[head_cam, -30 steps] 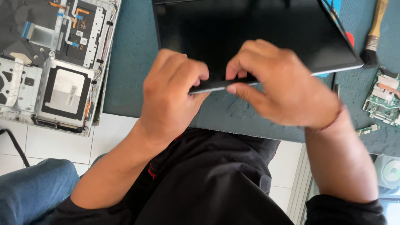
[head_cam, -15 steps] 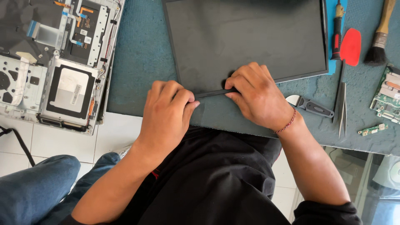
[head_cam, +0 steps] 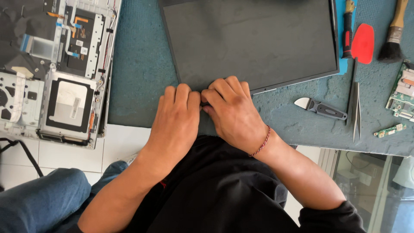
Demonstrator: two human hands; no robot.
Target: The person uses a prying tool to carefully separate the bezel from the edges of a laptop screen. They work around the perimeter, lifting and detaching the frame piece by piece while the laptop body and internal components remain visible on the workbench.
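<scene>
A dark laptop screen panel [head_cam: 254, 43] lies flat on a teal mat [head_cam: 138, 73]. My left hand [head_cam: 177, 118] and my right hand [head_cam: 233, 112] sit side by side at the panel's near edge, knuckles up, fingers curled onto that edge. The fingertips touch each other and hide the stretch of bezel beneath them. A red cord bracelet circles my right wrist.
An opened laptop base [head_cam: 56, 73] with exposed parts lies left, overhanging the mat. Right of the panel lie a grey-handled pry tool [head_cam: 321, 108], tweezers [head_cam: 355, 110], a red pick [head_cam: 363, 43], a screwdriver [head_cam: 347, 30], a brush [head_cam: 393, 34] and circuit boards [head_cam: 403, 92].
The panel was lifted and tilted a second ago; it now lies flat on the mat. Both hands have drawn together at its near edge.
</scene>
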